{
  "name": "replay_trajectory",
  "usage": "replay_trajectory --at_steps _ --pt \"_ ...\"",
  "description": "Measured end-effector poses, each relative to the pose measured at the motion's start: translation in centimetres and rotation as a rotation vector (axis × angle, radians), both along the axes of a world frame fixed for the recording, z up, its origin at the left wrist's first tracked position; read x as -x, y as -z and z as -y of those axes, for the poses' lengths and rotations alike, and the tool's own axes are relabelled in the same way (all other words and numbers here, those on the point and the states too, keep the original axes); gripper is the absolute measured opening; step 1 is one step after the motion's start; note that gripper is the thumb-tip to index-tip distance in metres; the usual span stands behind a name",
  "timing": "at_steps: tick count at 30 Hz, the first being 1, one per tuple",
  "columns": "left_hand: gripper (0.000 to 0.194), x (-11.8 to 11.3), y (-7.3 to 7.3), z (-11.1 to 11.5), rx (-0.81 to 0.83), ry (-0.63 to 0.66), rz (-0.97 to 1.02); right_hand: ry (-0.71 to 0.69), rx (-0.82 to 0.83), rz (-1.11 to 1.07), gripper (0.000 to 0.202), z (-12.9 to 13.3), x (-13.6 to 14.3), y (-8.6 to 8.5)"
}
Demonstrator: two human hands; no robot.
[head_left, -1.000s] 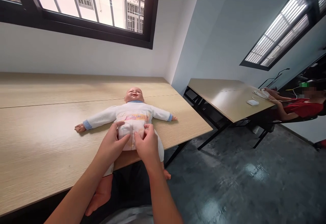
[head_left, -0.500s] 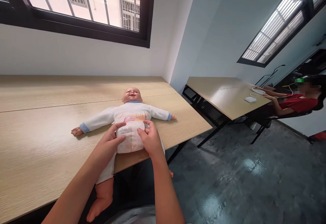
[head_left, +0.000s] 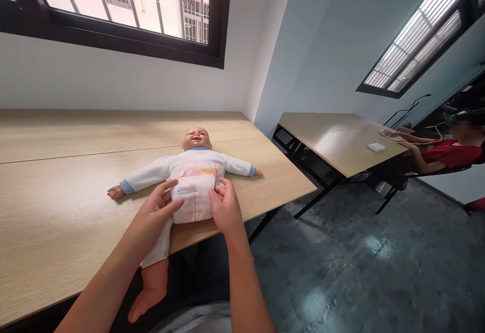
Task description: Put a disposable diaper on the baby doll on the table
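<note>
A baby doll (head_left: 197,158) in a white top with blue collar and cuffs lies on its back at the table's front edge, arms spread. Around its waist is a white diaper (head_left: 194,199) with a coloured print at the top. My left hand (head_left: 159,204) grips the diaper's left side, thumb on the front. On the right side, my right hand (head_left: 224,199) pinches the diaper edge between thumb and fingers. One bare lower leg of the doll hangs past the table edge; the other is mostly hidden behind my right arm.
The doll lies on a light wooden table (head_left: 76,171) against the wall. To the right, beyond a gap, a second table (head_left: 326,141) holds a small white box (head_left: 375,147). A person in a red shirt (head_left: 450,156) sits there, hands on a white item with a cord.
Both hands stay at the diaper's sides with slightly shifted fingers. The view has moved a little.
</note>
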State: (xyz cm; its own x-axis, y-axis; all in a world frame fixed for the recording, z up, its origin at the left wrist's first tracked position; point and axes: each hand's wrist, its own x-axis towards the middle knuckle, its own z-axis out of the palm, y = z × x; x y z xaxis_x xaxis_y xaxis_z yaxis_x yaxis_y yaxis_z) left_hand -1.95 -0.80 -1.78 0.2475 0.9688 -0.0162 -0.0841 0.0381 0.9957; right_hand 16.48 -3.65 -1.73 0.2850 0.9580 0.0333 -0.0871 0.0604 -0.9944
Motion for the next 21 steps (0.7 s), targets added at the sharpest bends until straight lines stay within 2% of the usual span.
replay_trajectory --at_steps 2,4,7,9,12,16,19,21 --pt "0.072 1.1 0.6 0.4 -0.114 -0.046 -0.135 0.068 0.018 0.079 0.043 1.4 -0.9 -0.1" --pt "0.065 2.3 1.4 1.2 -0.245 -0.109 -0.403 0.088 0.032 0.132 0.041 3.2 -1.7 -0.2" --pt "0.065 3.7 2.4 2.0 -0.351 -0.082 -0.731 0.043 0.048 0.217 0.043 5.3 -1.2 -0.3" --pt "0.067 4.0 2.6 2.1 -0.377 -0.022 -0.768 0.018 0.073 0.310 0.049 5.7 0.1 -0.2" --pt "0.069 4.1 2.5 1.9 -0.416 0.018 -0.744 0.070 0.095 0.425 0.061 5.1 2.5 0.5" --pt "0.071 4.4 1.8 1.9 -0.402 0.033 -0.723 0.164 -0.082 0.394 0.064 3.5 3.7 2.5" --pt "0.069 5.2 1.3 1.8 -0.337 0.027 -0.716 0.057 -0.199 0.357 0.072 2.3 2.5 3.4" --pt "0.066 5.9 0.9 1.5 -0.314 0.027 -0.730 -0.067 -0.193 0.293 0.062 1.5 1.2 3.3"
